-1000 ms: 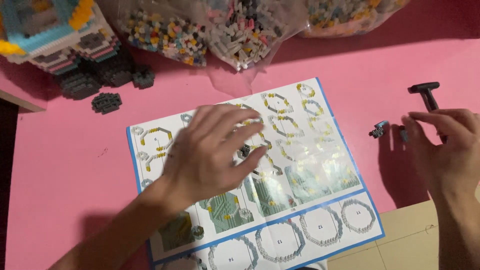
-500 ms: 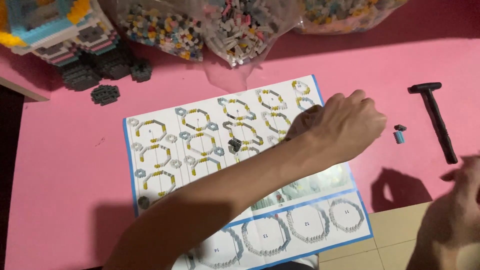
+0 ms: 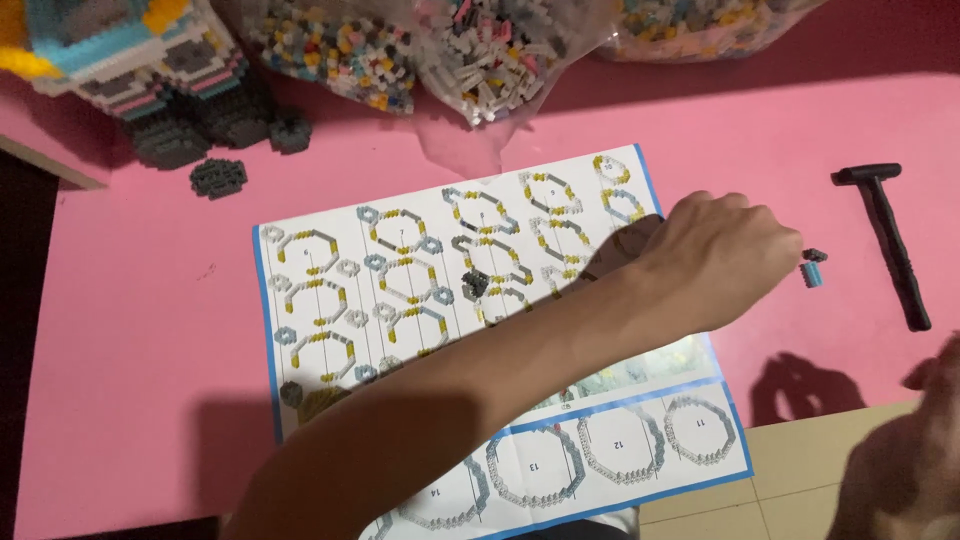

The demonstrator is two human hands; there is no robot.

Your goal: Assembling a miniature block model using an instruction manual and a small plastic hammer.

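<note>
Fingers of my left hand (image 3: 715,255) reach, curled and empty, for the small blue-grey brick piece (image 3: 813,268). My right hand (image 3: 915,470) hangs aside; its grip I cannot tell. On the instruction sheet (image 3: 400,300) only one dark brick cluster (image 3: 475,283) lies assembled; the pictured rings remain unbuilt.

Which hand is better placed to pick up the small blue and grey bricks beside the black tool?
Probably the left hand: its fingertips are right beside the small bricks on the pink table. The right hand sits low at the frame's corner, farther away.

the left hand (image 3: 715,262) has crossed from the middle of the instruction sheet (image 3: 400,300) to its right edge, fingertips now just beside the small blue-and-grey brick piece (image 3: 813,268). the right hand (image 3: 915,460) has dropped away from that piece to the lower right corner, mostly out of view.
</note>
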